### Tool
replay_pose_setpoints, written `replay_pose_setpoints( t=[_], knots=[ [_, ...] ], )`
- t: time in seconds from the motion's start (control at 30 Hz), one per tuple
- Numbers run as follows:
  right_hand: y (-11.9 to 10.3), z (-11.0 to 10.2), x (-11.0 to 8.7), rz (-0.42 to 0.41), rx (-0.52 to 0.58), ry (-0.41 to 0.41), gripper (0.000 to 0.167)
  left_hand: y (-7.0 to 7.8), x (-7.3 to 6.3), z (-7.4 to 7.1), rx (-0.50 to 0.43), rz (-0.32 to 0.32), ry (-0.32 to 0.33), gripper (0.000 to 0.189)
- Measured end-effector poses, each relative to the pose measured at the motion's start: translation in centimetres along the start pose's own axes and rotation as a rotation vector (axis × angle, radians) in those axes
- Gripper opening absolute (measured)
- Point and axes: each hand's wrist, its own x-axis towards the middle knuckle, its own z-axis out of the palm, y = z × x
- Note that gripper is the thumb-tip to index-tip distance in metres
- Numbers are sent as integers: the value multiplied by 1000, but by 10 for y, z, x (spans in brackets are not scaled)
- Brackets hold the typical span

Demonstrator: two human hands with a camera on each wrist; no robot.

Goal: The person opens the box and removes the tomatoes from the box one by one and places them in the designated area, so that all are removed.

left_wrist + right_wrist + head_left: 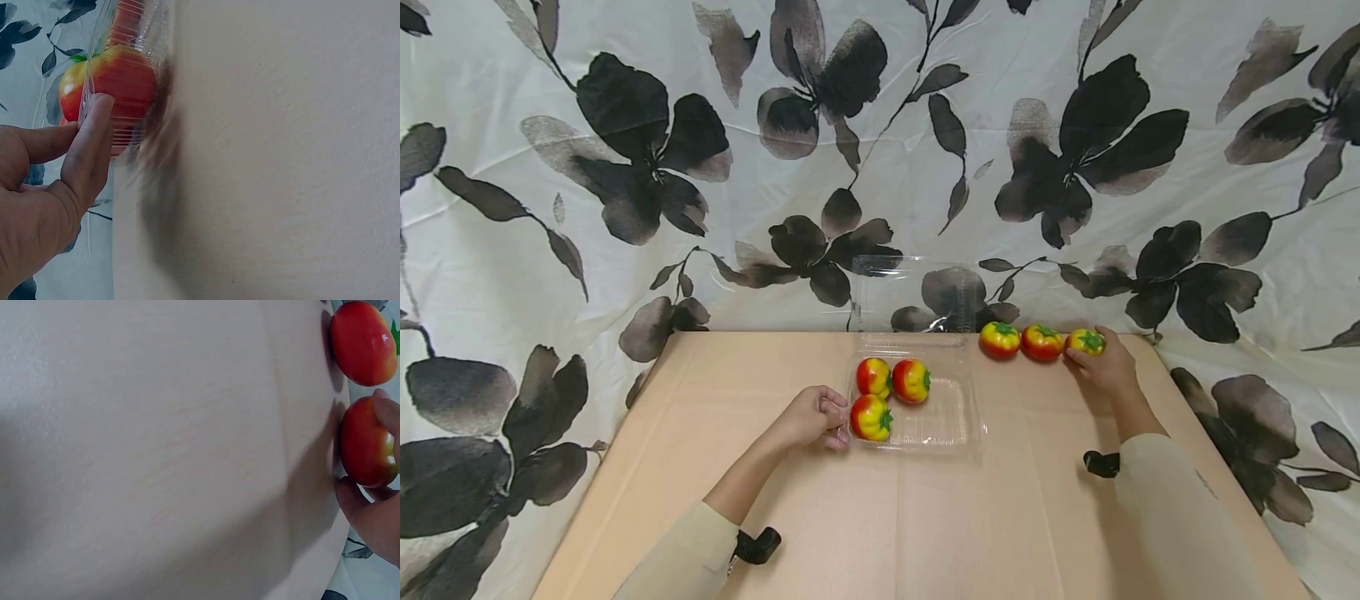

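Observation:
My left hand [811,418] pinches the left rim of a clear plastic clamshell box [951,408] between thumb and fingers; the left wrist view shows the ribbed wall there, with a red-and-yellow tomato [128,84] behind it. Three such tomatoes, with green tops, sit in the left part of the box, one of them a front tomato [871,418]. At the back right, my right hand [1105,367] grips the rightmost tomato [1086,342] of a row of three. In the right wrist view, thumb and fingers lie around that tomato [362,447], hiding part of it.
The box's clear lid [917,292] stands raised at the back. Left of the gripped tomato, a middle tomato [1042,342] and another tomato [999,340] rest along the back edge of the tan table [850,517]. A floral cloth [925,167] hangs behind.

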Motion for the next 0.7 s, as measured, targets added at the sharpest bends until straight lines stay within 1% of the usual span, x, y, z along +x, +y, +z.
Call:
replay_pose_setpoints(
  t=[0.2, 0.47, 0.7],
  knots=[
    [-2, 1, -1, -23, -19, -1, 88, -1, 1, 0, 3, -1, 6, 23],
    [2, 4, 0, -65, -41, 56, 84, -1, 1, 0, 0, -6, -1, 24],
    [2, 3, 2, -48, -28, 32, 88, -1, 1, 0, -6, 0, -4, 24]
  ],
)
